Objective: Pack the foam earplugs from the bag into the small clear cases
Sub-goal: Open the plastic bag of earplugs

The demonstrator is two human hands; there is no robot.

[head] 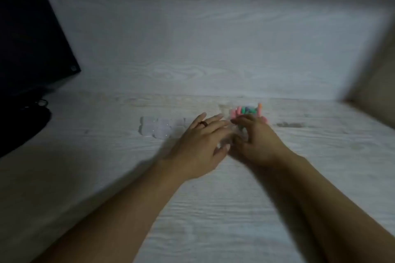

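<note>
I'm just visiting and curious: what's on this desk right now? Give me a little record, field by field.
surface: pale wood-grain desk
earplugs: bag of coloured foam earplugs, far side of the hands
cases: cluster of small clear cases, left of the hands, untouched
left hand: fingers spread, ring on one finger
right hand: fingers curled at the near edge of the bag; grip unclear, blurred
between the hands: something clear, too blurred to name
far left: dark monitor

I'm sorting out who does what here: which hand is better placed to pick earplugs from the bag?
Probably the right hand: its fingers reach the bag of coloured earplugs. The left hand lies nearer the clear cases.
</note>
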